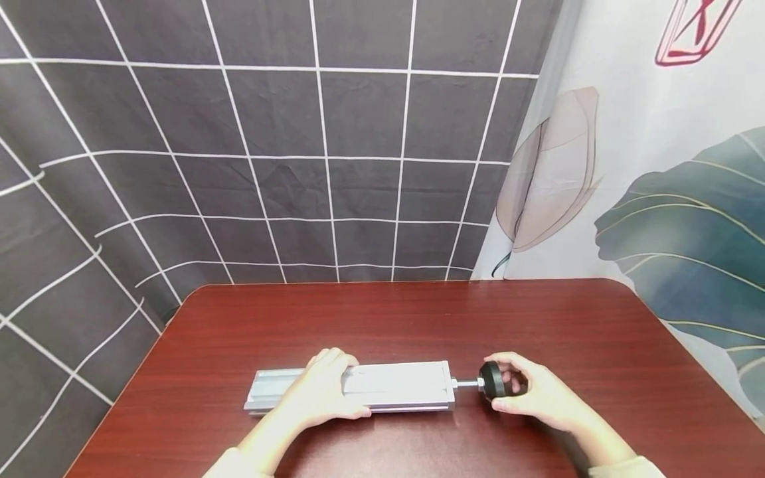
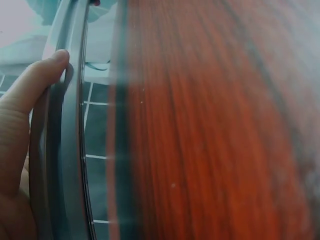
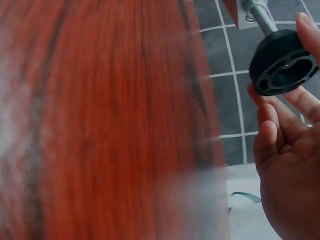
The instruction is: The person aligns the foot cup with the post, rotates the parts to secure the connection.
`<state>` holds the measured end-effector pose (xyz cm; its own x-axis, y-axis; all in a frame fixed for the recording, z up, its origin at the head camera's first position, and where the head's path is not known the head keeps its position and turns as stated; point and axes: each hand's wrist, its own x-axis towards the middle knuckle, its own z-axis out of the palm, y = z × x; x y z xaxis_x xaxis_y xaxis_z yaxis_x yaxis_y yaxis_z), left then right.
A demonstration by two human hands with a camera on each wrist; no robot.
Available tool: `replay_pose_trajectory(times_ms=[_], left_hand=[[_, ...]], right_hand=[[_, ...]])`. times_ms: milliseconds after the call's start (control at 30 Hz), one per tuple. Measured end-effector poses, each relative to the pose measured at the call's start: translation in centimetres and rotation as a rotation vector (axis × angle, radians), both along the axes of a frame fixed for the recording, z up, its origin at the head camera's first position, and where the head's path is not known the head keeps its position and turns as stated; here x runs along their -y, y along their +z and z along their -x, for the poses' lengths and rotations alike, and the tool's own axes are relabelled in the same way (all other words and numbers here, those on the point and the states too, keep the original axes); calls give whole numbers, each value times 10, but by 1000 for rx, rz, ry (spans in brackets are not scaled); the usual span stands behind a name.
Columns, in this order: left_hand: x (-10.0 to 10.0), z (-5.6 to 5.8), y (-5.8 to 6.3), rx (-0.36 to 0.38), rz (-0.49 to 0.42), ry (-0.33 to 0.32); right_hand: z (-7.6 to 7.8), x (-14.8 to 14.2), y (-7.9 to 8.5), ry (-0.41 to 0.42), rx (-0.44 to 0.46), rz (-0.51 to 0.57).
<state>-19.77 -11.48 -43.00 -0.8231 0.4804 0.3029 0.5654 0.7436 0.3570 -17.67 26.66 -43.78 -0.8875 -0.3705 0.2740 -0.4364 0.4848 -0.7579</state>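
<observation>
A silver aluminum profile (image 1: 397, 385) lies lengthwise across the front of the table. My left hand (image 1: 325, 392) grips it near its middle, thumb along the near side and fingers over the far side. In the left wrist view the thumb presses on the grooved edge of the profile (image 2: 72, 125). From its right end plate sticks a threaded rod (image 3: 262, 19) with a nut, carrying a round black leveling foot (image 1: 491, 380). My right hand (image 1: 540, 395) pinches this foot between thumb and fingers. The foot's ribbed, hollow underside shows in the right wrist view.
The reddish-brown wooden table (image 1: 382, 318) has rounded far corners. Behind it hangs a dark grey curtain (image 1: 364, 119) with a white grid, and at the right a white curtain (image 1: 645, 199) with leaf prints.
</observation>
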Motion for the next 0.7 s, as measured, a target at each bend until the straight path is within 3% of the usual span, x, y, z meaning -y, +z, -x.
replay_pose_trajectory(times_ms=[400,700], left_hand=[[1,4,-9,91,16,1],[0,5,-13,92,27,-15]], right_hand=[[6,1,-12,93,138,50],[7,-2,-20,90,146,24]])
